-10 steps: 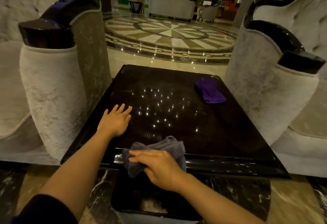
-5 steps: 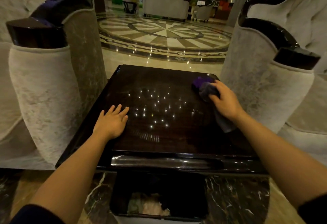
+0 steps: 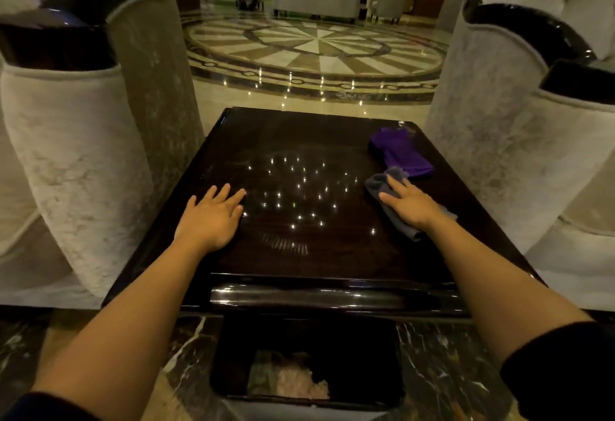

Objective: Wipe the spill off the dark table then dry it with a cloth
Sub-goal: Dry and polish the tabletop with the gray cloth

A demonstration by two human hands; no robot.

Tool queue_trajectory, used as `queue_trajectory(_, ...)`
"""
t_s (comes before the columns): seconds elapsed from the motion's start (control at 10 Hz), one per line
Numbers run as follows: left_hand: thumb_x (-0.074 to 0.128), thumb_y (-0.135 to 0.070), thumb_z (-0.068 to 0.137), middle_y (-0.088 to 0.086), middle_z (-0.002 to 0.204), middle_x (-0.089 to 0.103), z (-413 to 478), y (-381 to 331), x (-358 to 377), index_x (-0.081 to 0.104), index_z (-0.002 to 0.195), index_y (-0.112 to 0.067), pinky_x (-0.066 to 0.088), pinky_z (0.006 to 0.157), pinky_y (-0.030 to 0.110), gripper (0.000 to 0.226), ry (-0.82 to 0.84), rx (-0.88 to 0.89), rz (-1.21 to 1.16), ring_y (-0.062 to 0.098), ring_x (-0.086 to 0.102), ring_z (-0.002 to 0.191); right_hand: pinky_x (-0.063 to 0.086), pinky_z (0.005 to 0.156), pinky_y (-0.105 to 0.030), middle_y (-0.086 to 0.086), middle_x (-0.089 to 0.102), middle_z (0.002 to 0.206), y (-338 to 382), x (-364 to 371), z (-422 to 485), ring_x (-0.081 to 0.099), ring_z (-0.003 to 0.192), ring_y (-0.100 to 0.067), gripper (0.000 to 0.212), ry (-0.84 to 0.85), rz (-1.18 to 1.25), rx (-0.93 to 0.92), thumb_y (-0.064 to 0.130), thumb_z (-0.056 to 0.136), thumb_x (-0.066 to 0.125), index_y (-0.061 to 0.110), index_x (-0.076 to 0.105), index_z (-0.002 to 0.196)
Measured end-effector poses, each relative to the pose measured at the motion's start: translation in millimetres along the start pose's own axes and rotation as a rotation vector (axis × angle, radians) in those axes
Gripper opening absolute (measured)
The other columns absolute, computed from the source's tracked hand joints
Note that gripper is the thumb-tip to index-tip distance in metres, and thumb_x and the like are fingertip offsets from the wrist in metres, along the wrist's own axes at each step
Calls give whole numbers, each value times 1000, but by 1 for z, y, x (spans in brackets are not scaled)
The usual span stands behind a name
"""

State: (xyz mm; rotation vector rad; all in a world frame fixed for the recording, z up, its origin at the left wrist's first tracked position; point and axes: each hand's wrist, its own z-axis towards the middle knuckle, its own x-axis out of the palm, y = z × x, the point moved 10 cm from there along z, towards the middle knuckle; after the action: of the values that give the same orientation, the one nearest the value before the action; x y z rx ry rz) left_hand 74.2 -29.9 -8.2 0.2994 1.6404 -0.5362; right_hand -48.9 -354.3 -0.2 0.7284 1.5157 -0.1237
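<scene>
Right hand lies flat and spread on the grey cloth, pinning it to the dark worktop — fingers extended, not curled round the fabric, so it presses the cloth rather than grips it. Largest first: the worktop is a glossy dark square reaching ahead of both hands, with a pale upholstered armchair outboard of the left hand and a second armchair outboard of the right. Its centre, between the two hands, shows only small points of reflected light; no spill can be made out there, though the gloss could hide a thin film.

The purple cloth lies just beyond the right hand's fingertips, toward the far right corner. Its long axis runs from that corner back toward the right wrist, and its near end comes right up to the grey cloth, possibly touching. The left hand rests open and empty, palm down, well apart from both cloths across the worktop's middle.

That settles the reach, in my judgement: the right hand is much the nearer, and a short push forward would meet the purple cloth end-on — the left would have to cross the whole surface. The wiping looks done or nearly so; the drying pass is not yet begun.
</scene>
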Motion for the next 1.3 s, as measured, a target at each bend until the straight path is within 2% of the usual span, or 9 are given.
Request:
queue_trajectory(0.1, 17, -36, 98, 2, 158, 7, -1, -1, 0, 11, 146, -28, 6, 116, 48, 48, 11, -14, -6, 23, 3, 145, 12, 112, -45, -10, 8, 155, 30, 10, -18, 13, 140, -29, 53, 38, -32, -141, 41, 94, 33, 26, 16, 142)
queue_trajectory(0.4, 16, -35, 99, 2, 158, 5, -4, 0, -2, 10, 146, -27, 5, 117, 47, 48, 20, -36, -19, 23, 1, 145, 16, 112, -42, -3, 19, 154, 116, 44, -92, 17, 140, -21, 55, 87, 39, -489, 42, 90, 45, 35, 22, 139)
queue_trajectory(0.6, 17, -34, 98, 2, 158, 6, -5, -1, -2, 11, 146, -27, 6, 117, 47, 48, 13, -36, -5, 23, 3, 145, 19, 112, -40, -5, 32, 149, 162, 55, -154, 25, 138, -18, 51, 86, 116, -687, 26, 88, 54, 31, 35, 135)
queue_trajectory(0.8, 17, -35, 99, 2, 158, 4, -4, 0, 2, 10, 146, -28, 6, 117, 47, 48, 48, -39, -14, 23, 1, 145, 25, 111, -34, -6, 42, 143, 182, 63, -192, 37, 132, -19, 41, 63, 226, -774, 8, 86, 54, 21, 53, 124)
queue_trajectory(0.9, 16, -35, 98, 3, 158, 4, -3, -1, 0, 10, 146, -28, 7, 117, 47, 49, 45, -41, -8, 23, 2, 145, 33, 103, -21, -11, 51, 135, 178, 31, -187, 45, 125, -18, 40, 59, 478, -720, -2, 83, 55, 12, 56, 121)
queue_trajectory(1.0, 16, -35, 98, 2, 158, 5, -3, 0, 0, 10, 146, -28, 7, 117, 47, 48, 28, -38, -3, 23, 3, 145, 30, 102, -18, -17, 52, 132, 162, -12, -172, 45, 122, -19, 44, -109, 526, -657, -7, 80, 55, 8, 54, 121)
queue_trajectory(1.1, 15, -36, 98, 2, 158, 5, -3, 2, 0, 10, 146, -28, 6, 117, 47, 48, 15, -34, -13, 22, 2, 145, 29, 108, -36, -18, 48, 135, 121, -67, -134, 41, 128, -29, 47, -318, 458, -452, -4, 83, 53, 9, 47, 128)
queue_trajectory(1.2, 15, -37, 98, 2, 158, 5, -3, 2, 0, 10, 146, -28, 6, 117, 46, 49, 11, -24, -18, 22, 3, 145, 30, 106, -36, -12, 42, 141, 80, -92, -107, 37, 130, -27, 46, -438, 288, -270, 8, 88, 51, 17, 43, 132)
queue_trajectory(1.3, 15, -37, 98, 2, 158, 5, -2, 3, 1, 10, 146, -28, 6, 117, 46, 49, 10, -17, -21, 21, 3, 145, 38, 97, -45, -14, 35, 144, 28, -91, -82, 40, 124, -37, 43, -458, 51, -89, 16, 91, 46, 22, 40, 133)
